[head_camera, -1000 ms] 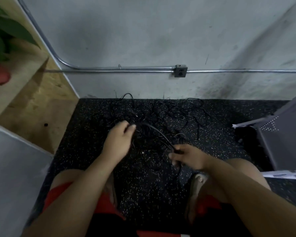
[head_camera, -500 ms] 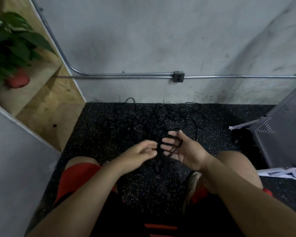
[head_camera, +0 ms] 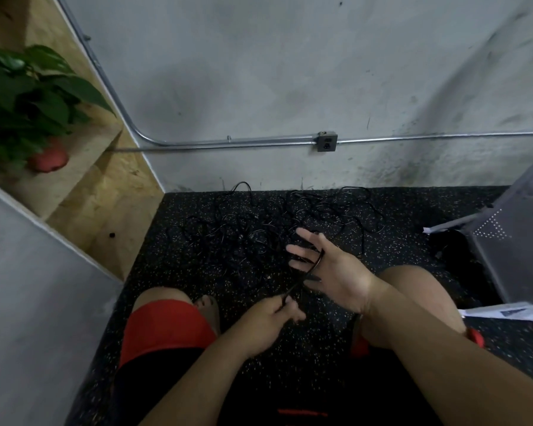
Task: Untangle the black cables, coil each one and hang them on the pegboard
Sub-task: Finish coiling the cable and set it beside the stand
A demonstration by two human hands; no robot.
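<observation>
pegboard (head_camera: 520, 235) cut off at right edge, black cables (head_camera: 243, 232) tangled indistinctly

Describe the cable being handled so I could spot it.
A tangle lies on the black floor by the grey wall. Nearer, one cable is off the floor, stretched from the open right hand to the left hand's pinch; the rest lie loose.
</observation>
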